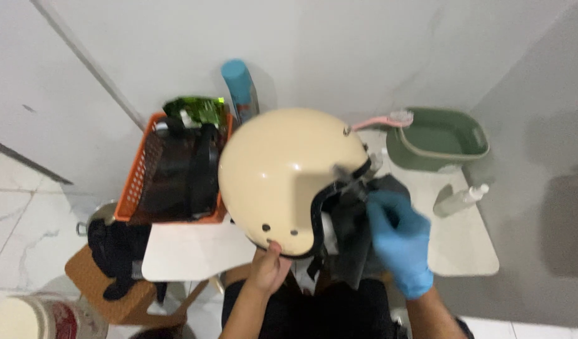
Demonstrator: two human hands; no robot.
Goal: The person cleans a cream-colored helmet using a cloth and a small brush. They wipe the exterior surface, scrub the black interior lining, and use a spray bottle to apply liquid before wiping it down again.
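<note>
Cream helmet [282, 176] in left hand [268, 267]; gloved right hand [399, 242] apparently on dark cloth [351, 242].

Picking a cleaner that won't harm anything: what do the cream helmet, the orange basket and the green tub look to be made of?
Cream helmet: hard glossy shell, probably painted plastic or fibreglass; it shows soft highlights. Orange basket: moulded plastic, judging by its lattice walls. Green tub: matte plastic, with a smooth rounded rim.

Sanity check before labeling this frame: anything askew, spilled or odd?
No spill or damage shows. One oddity: only the right hand wears a blue glove; the left hand holding the cream helmet is bare. The clear bottle lies on its side.
</note>
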